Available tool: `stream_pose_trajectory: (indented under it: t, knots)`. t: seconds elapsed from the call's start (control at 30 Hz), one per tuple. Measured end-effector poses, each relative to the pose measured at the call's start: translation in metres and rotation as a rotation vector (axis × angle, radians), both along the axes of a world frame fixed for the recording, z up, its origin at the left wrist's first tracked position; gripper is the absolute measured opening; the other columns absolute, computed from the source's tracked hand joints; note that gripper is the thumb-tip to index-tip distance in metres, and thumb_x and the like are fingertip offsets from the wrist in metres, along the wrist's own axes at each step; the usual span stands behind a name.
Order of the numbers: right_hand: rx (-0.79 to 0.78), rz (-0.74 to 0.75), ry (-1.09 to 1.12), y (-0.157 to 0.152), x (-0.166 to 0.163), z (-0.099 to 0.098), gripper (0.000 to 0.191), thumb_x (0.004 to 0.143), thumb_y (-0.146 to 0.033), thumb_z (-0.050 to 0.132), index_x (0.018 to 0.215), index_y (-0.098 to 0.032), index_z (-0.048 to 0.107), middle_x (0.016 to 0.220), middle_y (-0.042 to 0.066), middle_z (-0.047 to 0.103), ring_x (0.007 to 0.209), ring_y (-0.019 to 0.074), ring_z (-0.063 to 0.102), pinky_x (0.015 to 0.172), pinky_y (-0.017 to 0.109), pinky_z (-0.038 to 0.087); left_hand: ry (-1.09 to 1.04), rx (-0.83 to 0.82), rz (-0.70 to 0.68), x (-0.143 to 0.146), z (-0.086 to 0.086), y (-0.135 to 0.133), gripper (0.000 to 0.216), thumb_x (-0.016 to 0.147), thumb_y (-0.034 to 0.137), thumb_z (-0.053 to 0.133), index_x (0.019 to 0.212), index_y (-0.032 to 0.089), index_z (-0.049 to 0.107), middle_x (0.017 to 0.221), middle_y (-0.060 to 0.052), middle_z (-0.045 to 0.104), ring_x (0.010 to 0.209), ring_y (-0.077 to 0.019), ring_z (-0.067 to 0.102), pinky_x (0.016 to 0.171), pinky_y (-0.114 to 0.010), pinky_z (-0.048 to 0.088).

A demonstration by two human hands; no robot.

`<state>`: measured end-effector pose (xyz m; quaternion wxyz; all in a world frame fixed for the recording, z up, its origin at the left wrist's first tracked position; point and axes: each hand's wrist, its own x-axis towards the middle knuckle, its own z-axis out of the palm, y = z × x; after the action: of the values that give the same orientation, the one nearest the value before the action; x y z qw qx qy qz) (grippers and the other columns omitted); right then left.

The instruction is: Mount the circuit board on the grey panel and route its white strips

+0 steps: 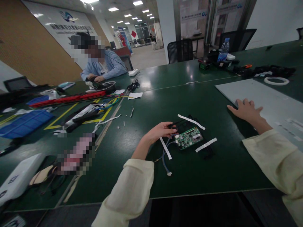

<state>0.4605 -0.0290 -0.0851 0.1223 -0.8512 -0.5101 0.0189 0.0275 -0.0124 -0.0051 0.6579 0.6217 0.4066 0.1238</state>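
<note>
In the head view a green circuit board (189, 138) lies on the dark green table, with a thin black frame (181, 125) behind and partly under it. My left hand (163, 130) is closed at the frame's left edge, thumb and fingers pinching it close to the board's corner. Blue-grey wires (163, 159) run from the board's left side to a small white plug. White strips lie around the board, one of them a white strip (206, 145) at its right. My right hand (248, 112) rests with fingers spread on a large pale grey panel (267, 107).
A white ring (276, 81) lies by the panel's far edge, near black cables. Further back stands a water bottle (223, 50). To the left are a blue bin (26, 123), a white box (20, 176) and scraps. Across the table sits a person (104, 63).
</note>
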Motion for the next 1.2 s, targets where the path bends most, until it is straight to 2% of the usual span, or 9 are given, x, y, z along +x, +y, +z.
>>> stream_pose_trajectory:
  t: [0.27, 0.4, 0.63, 0.9, 1.2]
  knots:
    - [0.041, 0.126, -0.083, 0.001, 0.008, -0.011, 0.077, 0.086, -0.069, 0.026, 0.132, -0.011, 0.046, 0.135, 0.029, 0.040, 0.120, 0.0464, 0.035, 0.087, 0.062, 0.033, -0.008, 0.034, -0.016, -0.001, -0.001, 0.000, 0.030, 0.078, 0.030, 0.070, 0.104, 0.017, 0.064, 0.093, -0.004, 0.067, 0.073, -0.0092, 0.061, 0.064, -0.023, 0.047]
    - [0.072, 0.183, -0.181, -0.006, -0.004, -0.010, 0.069, 0.089, -0.063, 0.023, 0.130, -0.013, 0.048, 0.126, 0.024, 0.049, 0.114, 0.0438, 0.043, 0.086, 0.063, 0.035, 0.017, 0.038, -0.013, 0.001, 0.000, -0.001, 0.030, 0.077, 0.030, 0.070, 0.103, 0.017, 0.064, 0.090, -0.004, 0.068, 0.070, -0.0089, 0.060, 0.063, -0.022, 0.047]
    - [0.081, 0.280, -0.231, -0.021, -0.030, 0.001, 0.063, 0.093, -0.055, 0.021, 0.131, -0.013, 0.048, 0.124, 0.020, 0.052, 0.110, 0.0385, 0.048, 0.086, 0.057, 0.040, 0.046, 0.051, -0.006, 0.001, 0.000, 0.000, 0.035, 0.077, 0.031, 0.070, 0.108, 0.017, 0.063, 0.090, -0.003, 0.068, 0.067, -0.0085, 0.059, 0.063, -0.022, 0.047]
    - [0.110, 0.550, -0.200, -0.035, -0.055, 0.004, 0.058, 0.094, -0.048, 0.025, 0.141, -0.018, 0.042, 0.144, 0.012, 0.042, 0.126, 0.0370, 0.040, 0.101, 0.054, 0.036, 0.037, 0.057, -0.014, 0.000, 0.000, 0.000, 0.035, 0.077, 0.032, 0.070, 0.108, 0.016, 0.063, 0.092, -0.004, 0.067, 0.067, -0.0076, 0.059, 0.063, -0.021, 0.047]
    - [0.067, 0.804, 0.040, -0.063, -0.091, 0.020, 0.058, 0.094, -0.050, 0.034, 0.146, -0.024, 0.037, 0.153, 0.002, 0.030, 0.140, 0.0347, 0.024, 0.112, 0.056, 0.025, 0.017, 0.061, -0.006, 0.000, -0.002, 0.000, 0.034, 0.076, 0.033, 0.071, 0.106, 0.018, 0.065, 0.092, -0.003, 0.067, 0.068, -0.0080, 0.060, 0.063, -0.021, 0.048]
